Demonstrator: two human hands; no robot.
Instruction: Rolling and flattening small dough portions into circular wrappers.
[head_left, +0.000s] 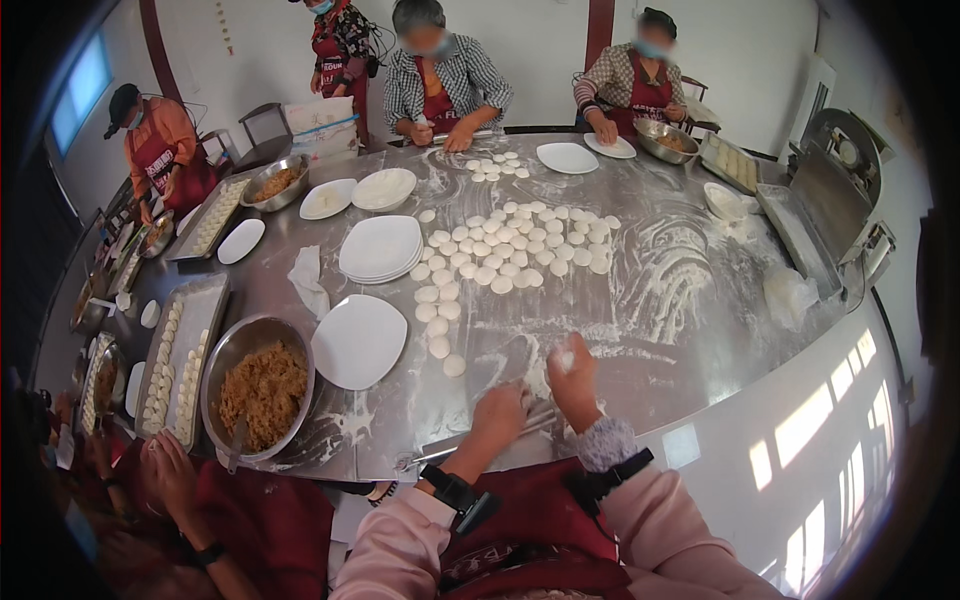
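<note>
My left hand is over a metal rolling pin at the table's near edge. Its fingertips are hidden, so whether it grips the pin is unclear. Just right of it, my right hand is raised with bent fingers around a small white piece, which looks like dough or flour. Ahead lie many flat, round dough pieces, with a line of them curving down towards me.
On my left are an empty square plate, stacked plates, a steel bowl of brown filling and a tray of shaped dumplings. A neighbour's hands are close by. Several co-workers stand around the floured steel table. A machine stands at right.
</note>
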